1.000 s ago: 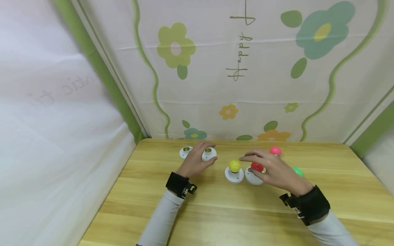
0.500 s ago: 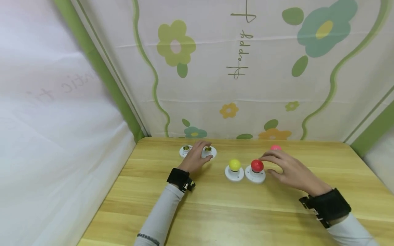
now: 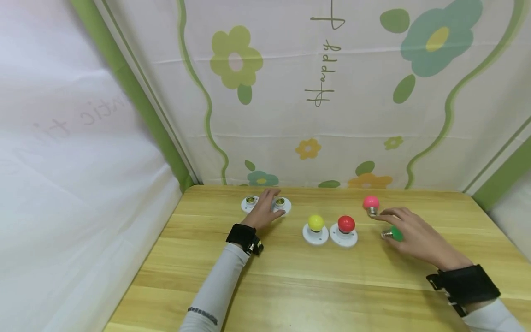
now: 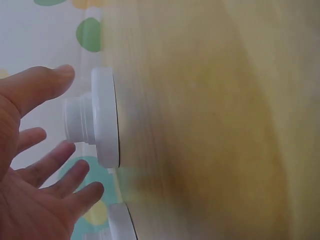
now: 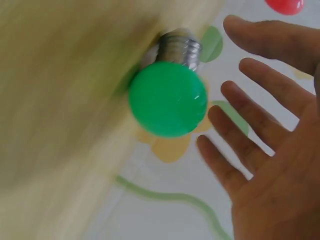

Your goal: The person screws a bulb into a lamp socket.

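My right hand is over a green light bulb, which lies on its side on the table with its screw base showing. In the right wrist view the fingers are spread apart beside the bulb, with nothing held. My left hand hovers around two white lamp sockets, its thumb and fingers loosely spread either side of the right-hand socket. The left-hand socket shows a brass thread inside. A yellow bulb and a red bulb stand upright in white round sockets between the hands.
A pink bulb lies just beyond the right fingertips, its screw base toward me. The wooden table ends at a flower-printed curtain behind, and a white curtain hangs along the left side.
My right hand has left the red bulb and moved right to above the green one. The red bulb stays upright in its socket. My left hand has barely moved.
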Motion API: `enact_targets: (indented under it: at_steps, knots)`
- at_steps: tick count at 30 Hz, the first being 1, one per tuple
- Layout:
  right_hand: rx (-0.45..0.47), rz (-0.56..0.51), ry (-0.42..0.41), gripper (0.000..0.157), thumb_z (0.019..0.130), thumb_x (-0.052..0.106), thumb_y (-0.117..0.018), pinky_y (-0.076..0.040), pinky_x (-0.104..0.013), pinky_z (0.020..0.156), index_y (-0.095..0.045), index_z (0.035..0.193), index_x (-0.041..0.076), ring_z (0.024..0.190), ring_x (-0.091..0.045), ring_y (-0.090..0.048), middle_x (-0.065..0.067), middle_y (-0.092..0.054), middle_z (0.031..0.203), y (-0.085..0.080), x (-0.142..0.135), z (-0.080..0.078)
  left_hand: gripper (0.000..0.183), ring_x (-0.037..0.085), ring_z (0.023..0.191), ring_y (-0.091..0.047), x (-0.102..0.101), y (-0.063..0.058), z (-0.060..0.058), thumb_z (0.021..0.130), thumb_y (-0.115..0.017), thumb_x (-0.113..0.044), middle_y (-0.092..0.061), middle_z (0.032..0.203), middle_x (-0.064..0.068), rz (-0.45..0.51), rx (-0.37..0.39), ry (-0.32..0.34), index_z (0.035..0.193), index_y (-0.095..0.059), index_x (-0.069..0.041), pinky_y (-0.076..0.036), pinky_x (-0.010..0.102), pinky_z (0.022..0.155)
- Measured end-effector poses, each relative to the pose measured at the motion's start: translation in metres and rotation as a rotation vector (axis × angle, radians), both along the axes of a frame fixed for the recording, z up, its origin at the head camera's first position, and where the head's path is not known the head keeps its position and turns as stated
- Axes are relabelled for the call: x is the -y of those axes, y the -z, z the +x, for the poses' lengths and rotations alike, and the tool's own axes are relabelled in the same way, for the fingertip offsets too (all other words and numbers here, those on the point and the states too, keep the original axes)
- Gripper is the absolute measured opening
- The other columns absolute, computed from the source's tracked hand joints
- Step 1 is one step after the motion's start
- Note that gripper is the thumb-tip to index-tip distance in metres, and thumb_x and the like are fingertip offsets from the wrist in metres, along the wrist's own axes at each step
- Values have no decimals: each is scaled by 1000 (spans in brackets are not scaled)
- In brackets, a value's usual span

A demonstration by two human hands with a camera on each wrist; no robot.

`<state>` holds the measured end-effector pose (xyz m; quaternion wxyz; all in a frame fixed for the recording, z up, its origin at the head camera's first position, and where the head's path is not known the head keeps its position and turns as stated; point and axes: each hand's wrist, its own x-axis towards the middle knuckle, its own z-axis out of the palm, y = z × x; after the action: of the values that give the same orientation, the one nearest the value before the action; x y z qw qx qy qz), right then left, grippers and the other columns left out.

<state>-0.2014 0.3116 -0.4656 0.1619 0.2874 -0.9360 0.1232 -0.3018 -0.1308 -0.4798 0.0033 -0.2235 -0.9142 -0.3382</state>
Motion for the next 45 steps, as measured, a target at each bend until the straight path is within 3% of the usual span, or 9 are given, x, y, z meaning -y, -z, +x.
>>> enact_targets:
  at_steps: [5, 9, 20, 28, 45]
  knots:
    - [151, 30, 84, 61, 81, 13, -87, -52, -71, 96, -67, 138, 5, 127, -48, -55, -25, -61, 139, 4, -11, 4, 78, 38, 151, -43, -1, 2, -2, 100, -77, -21, -40, 162, 21, 12, 69, -16, 163, -34, -2, -40, 51, 125]
    - [228, 9, 101, 63, 81, 9, -84, -51, -75, 95, -65, 140, 2, 128, -52, -55, -28, -59, 141, 7, -15, 5, 80, 39, 152, -43, 0, 4, -3, 100, -77, -20, -39, 163, 23, 17, 108, -22, 163, -32, -2, -39, 51, 126]
    - [177, -26, 92, 52, 78, 4, -89, -55, -69, 93, -71, 127, 1, 116, -50, -65, -26, -67, 127, 12, -17, 5, 77, 36, 151, -44, 1, 10, -10, 99, -78, -23, -43, 161, 21, -12, 145, -22, 161, -38, 0, -39, 47, 126]
    - [220, -19, 117, 49, 81, 8, -88, -56, -68, 91, -70, 125, -1, 115, -52, -66, -31, -68, 125, 12, -18, 5, 78, 38, 149, -46, -1, 9, -13, 93, -84, -19, -44, 160, 23, -18, 158, -26, 156, -43, 3, -40, 50, 125]
    - [231, -73, 94, 48, 81, 8, -89, -62, -57, 83, -69, 123, 1, 105, -39, -73, -23, -74, 118, 16, -19, 4, 71, 37, 145, -50, -2, 5, -10, 96, -81, -20, -52, 155, 22, -52, 183, -50, 153, -47, 3, -42, 50, 123]
